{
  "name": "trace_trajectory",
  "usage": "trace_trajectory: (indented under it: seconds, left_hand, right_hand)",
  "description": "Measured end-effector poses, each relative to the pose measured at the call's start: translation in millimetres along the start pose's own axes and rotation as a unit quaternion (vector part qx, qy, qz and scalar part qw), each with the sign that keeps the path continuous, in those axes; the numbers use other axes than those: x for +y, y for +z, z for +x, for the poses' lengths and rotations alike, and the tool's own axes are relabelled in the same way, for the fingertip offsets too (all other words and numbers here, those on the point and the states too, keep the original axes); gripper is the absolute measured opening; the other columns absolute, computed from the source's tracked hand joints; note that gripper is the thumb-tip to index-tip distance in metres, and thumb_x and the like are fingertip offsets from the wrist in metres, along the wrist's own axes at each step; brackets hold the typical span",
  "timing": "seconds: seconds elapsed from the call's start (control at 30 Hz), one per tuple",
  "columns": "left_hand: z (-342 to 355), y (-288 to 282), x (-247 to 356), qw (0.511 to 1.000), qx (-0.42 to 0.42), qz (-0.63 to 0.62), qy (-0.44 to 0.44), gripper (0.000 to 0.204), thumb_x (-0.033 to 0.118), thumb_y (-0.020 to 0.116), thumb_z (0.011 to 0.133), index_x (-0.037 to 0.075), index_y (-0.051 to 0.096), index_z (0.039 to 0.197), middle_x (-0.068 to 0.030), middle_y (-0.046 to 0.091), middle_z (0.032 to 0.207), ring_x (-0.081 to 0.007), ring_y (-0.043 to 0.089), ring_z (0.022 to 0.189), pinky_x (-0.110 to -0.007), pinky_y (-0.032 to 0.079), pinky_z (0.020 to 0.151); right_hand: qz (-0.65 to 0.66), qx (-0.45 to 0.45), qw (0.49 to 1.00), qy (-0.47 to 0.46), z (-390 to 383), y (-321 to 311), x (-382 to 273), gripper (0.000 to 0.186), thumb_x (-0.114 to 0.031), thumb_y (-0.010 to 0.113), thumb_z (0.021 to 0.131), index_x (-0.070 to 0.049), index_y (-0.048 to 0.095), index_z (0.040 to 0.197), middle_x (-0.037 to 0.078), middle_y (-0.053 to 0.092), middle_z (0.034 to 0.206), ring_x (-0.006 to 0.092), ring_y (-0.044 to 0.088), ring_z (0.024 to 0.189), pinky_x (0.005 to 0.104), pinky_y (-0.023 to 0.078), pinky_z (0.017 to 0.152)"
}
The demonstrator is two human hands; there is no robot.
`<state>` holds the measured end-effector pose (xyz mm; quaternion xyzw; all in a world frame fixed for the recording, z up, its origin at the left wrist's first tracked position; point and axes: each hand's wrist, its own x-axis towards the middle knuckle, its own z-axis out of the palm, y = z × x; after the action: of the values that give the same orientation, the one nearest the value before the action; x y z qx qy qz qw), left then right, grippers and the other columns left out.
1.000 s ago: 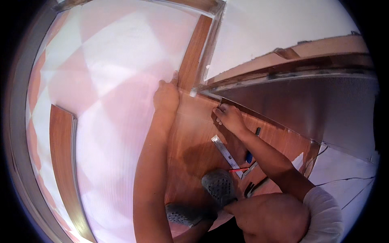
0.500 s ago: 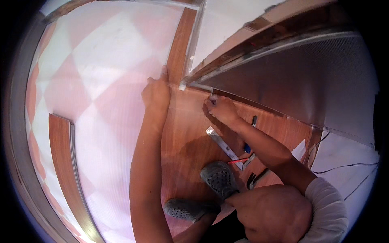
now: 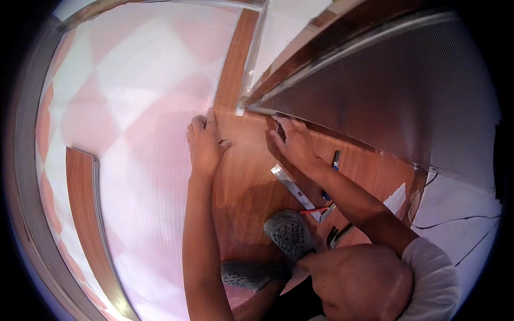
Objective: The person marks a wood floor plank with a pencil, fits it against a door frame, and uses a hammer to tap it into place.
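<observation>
At 6 o'clock, nearest: grey perforated shoes (image 3: 289,232), feet in them, planted on wood-grain flooring (image 3: 241,184). At 4 o'clock, a metal square (image 3: 297,192) with a red marker (image 3: 313,211) across its near end; dark tool (image 3: 338,235) beyond the shoe toward 5. Blue-and-black tool (image 3: 336,157) at 3, partly under the forearm.

Left hand (image 3: 205,147) toward 10: thumb and fingers apart, thumb tip over the flooring, index tip at the near left corner of a narrow plank (image 3: 235,59). Right hand (image 3: 294,142) at 2, by the flooring's far edge, fingers curled; cannot tell if anything is pinched.

Narrow plank lies at 12, long axis from 6 to just past 12. Loose boards (image 3: 83,198) at 8 to 9, stacked, long axis just short of 12 to just short of 6.

Ground left: pink-and-white diamond-patterned surface (image 3: 134,91). Grey panel (image 3: 385,101) at 2; black cable (image 3: 455,218) at 4.
</observation>
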<state>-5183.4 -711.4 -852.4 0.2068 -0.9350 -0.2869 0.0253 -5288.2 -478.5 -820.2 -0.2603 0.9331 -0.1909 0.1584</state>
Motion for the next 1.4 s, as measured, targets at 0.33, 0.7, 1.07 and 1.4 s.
trace_trajectory:
  seconds: [0.33,0.7,1.07,1.4]
  left_hand:
    - [5,3,-13,0.997,0.023,-0.069,0.034,0.101,0.028,0.097,0.056,0.002,0.057,0.145,-0.011,0.053,0.114,-0.0319,0.051,0.105,-0.045,0.043,0.096]
    - [9,12,-20,0.996,0.057,-0.063,0.039,0.105,0.028,0.097,0.05,0.004,0.06,0.144,-0.009,0.052,0.112,-0.0304,0.05,0.103,-0.043,0.041,0.095]
    - [16,10,-18,0.995,0.035,-0.087,0.028,0.1,0.026,0.096,0.054,0.003,0.06,0.144,-0.008,0.053,0.112,-0.029,0.049,0.106,-0.043,0.039,0.096]
    - [20,9,-21,0.994,0.036,-0.094,0.037,0.1,0.023,0.097,0.052,0.005,0.06,0.144,-0.0077,0.054,0.112,-0.0294,0.051,0.106,-0.043,0.04,0.096]
  right_hand:
    - [-0.084,0.013,0.98,-0.179,9,28,-4,0.069,-0.044,0.08,0.086,-0.011,0.059,0.143,0.02,0.051,0.142,0.0415,0.051,0.125,0.0504,0.041,0.108]
    - [-0.065,0.074,0.972,-0.211,12,46,5,0.069,-0.041,0.077,0.086,-0.009,0.056,0.144,0.022,0.051,0.14,0.0429,0.051,0.12,0.0508,0.041,0.103]
    - [-0.071,0.064,0.978,-0.187,13,45,3,0.067,-0.039,0.075,0.09,-0.006,0.056,0.145,0.024,0.05,0.147,0.044,0.053,0.124,0.0519,0.04,0.105]
    - [-0.064,0.104,0.973,-0.197,14,46,10,0.068,-0.041,0.083,0.082,-0.006,0.063,0.136,0.022,0.059,0.138,0.0407,0.059,0.12,0.0479,0.047,0.1]
